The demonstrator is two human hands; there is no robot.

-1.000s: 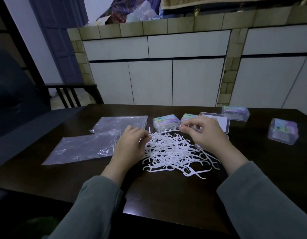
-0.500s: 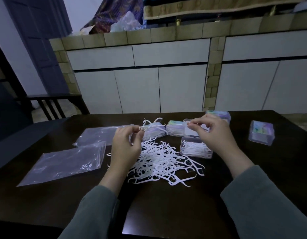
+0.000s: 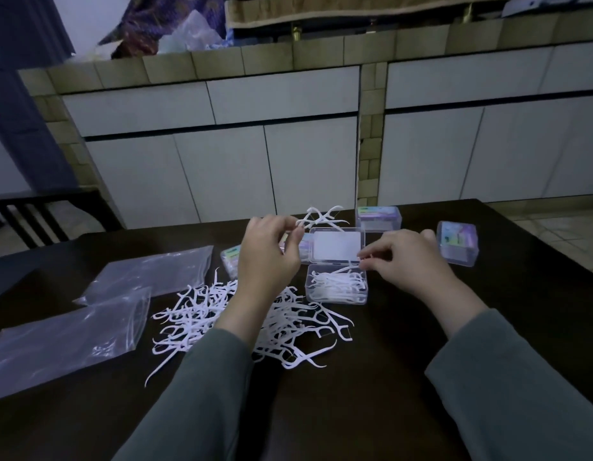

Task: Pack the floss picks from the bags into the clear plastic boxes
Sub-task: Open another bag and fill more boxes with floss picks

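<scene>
Floss picks (image 3: 321,218) pinched in raised left hand (image 3: 268,257).

No text can be read anywhere. The closed clear boxes (image 3: 457,242) carry pastel printed labels, but the print on them is too small and blurred to make out. The raised lid (image 3: 337,245) of the open box (image 3: 337,287) bears a plain white panel with no legible writing. The plastic bags (image 3: 68,337) show no markings.
</scene>
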